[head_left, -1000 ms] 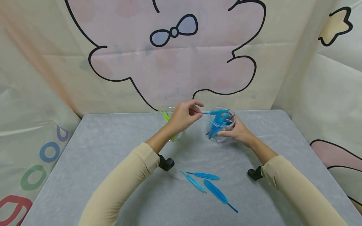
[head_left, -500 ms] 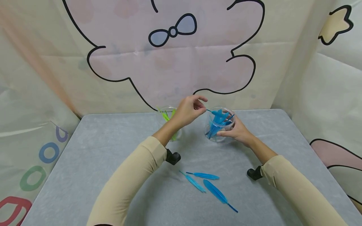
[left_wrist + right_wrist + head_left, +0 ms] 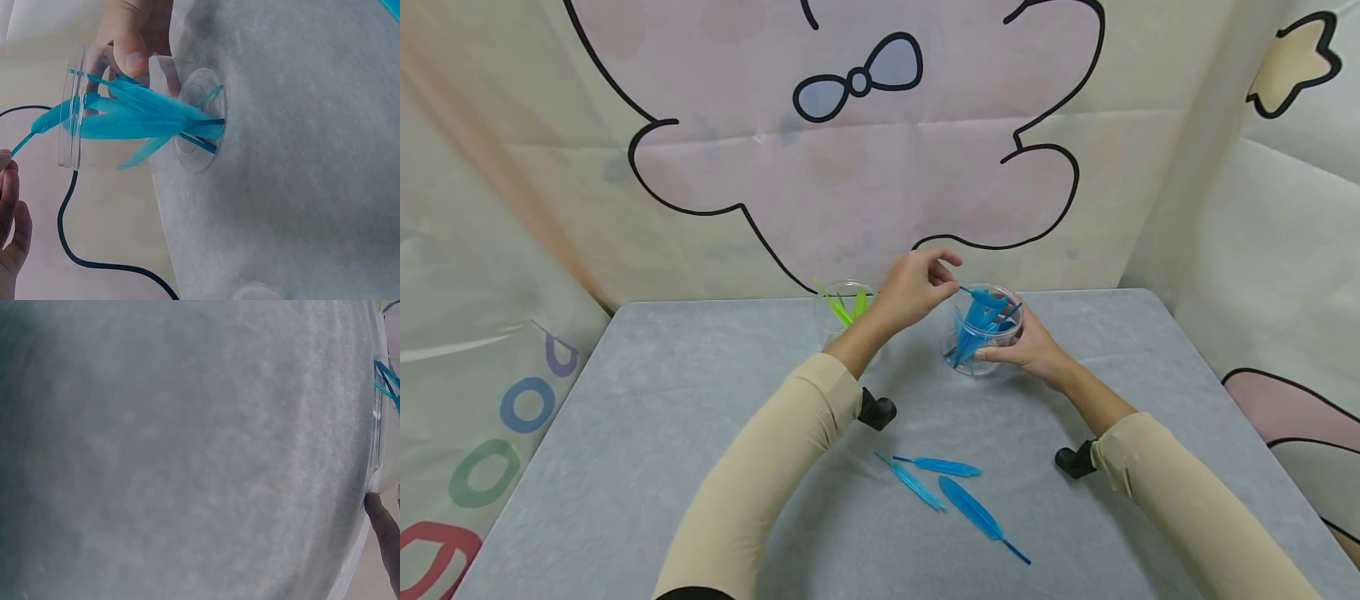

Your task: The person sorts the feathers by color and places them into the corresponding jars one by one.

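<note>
My left hand (image 3: 917, 287) pinches the quill of a blue feather (image 3: 53, 117) between thumb and finger. The feather's vane end dips through the mouth of a clear jar (image 3: 970, 362), as the left wrist view shows. Several more blue feathers (image 3: 137, 119) stand inside that jar, their quills at its base. My right hand (image 3: 1033, 346) holds the jar from its right side, the thumb in front and the other fingers partly hidden behind it. In the right wrist view only a fingertip (image 3: 381, 519) by the jar and some blue quills show at the edge.
A second clear jar (image 3: 827, 329) with green feathers (image 3: 848, 310) stands to the left, partly behind my left forearm. Three blue feathers lie on the grey tabletop nearer me, one of them a larger feather (image 3: 972, 504). A printed curtain (image 3: 737, 167) hangs behind the table.
My left hand has moved right, towards the jar, lowering the feather's vane end into its mouth. More of the green feathers now shows. My right hand and the jar have stayed put.
</note>
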Motion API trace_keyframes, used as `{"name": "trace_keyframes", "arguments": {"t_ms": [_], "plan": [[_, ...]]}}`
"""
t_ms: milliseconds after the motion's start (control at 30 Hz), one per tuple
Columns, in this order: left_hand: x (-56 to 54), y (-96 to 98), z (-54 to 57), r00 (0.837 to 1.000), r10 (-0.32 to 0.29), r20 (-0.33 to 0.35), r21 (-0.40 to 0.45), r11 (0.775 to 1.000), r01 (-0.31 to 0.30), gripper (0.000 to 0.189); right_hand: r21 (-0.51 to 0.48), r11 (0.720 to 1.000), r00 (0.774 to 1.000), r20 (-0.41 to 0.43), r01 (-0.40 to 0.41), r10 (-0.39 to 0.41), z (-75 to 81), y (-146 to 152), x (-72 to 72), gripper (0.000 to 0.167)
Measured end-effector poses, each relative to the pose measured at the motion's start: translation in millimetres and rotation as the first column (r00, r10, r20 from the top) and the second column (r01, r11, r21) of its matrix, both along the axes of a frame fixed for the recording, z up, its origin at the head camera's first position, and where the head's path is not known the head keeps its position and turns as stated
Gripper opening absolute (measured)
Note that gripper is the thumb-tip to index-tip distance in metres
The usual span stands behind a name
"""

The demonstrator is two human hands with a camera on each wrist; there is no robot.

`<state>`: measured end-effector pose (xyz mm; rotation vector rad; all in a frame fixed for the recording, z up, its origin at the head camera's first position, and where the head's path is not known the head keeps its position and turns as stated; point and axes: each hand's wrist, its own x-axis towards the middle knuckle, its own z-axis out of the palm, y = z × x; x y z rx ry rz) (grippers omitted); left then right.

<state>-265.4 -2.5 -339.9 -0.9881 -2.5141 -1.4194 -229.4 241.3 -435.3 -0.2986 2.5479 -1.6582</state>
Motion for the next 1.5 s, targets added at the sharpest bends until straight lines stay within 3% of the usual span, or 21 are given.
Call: {"name": "trace_keyframes", "arguments": {"t_ms": [433, 733, 967, 1500], "plan": [[-1.3, 10.6, 4.3, 0.999, -0.006, -0.037, -0.071, 0.997, 0.004, 0.026, -0.015, 1.000, 1.000, 0.012, -0.011, 0.011, 3.0, 0, 1.5, 0.097], [-2.5, 15.8, 7.1, 0.998, -0.046, -0.046, -0.118, 0.992, 0.041, 0.022, -0.022, 1.000, 1.000, 0.016, -0.010, 0.010, 3.7, 0, 2.0, 0.097], [-1.0, 22.8, 0.0, 0.998, -0.055, -0.011, -0.087, 0.995, 0.054, 0.024, -0.017, 1.000, 1.000, 0.026, -0.003, 0.003, 2.5, 1, 1.7, 0.098], [1.9, 31.5, -16.3, 0.998, -0.062, 0.023, -0.120, 0.991, 0.064, 0.025, -0.053, 0.998, 0.999, 0.023, -0.030, 0.031, 1.5, 1, 2.9, 0.098]]}}
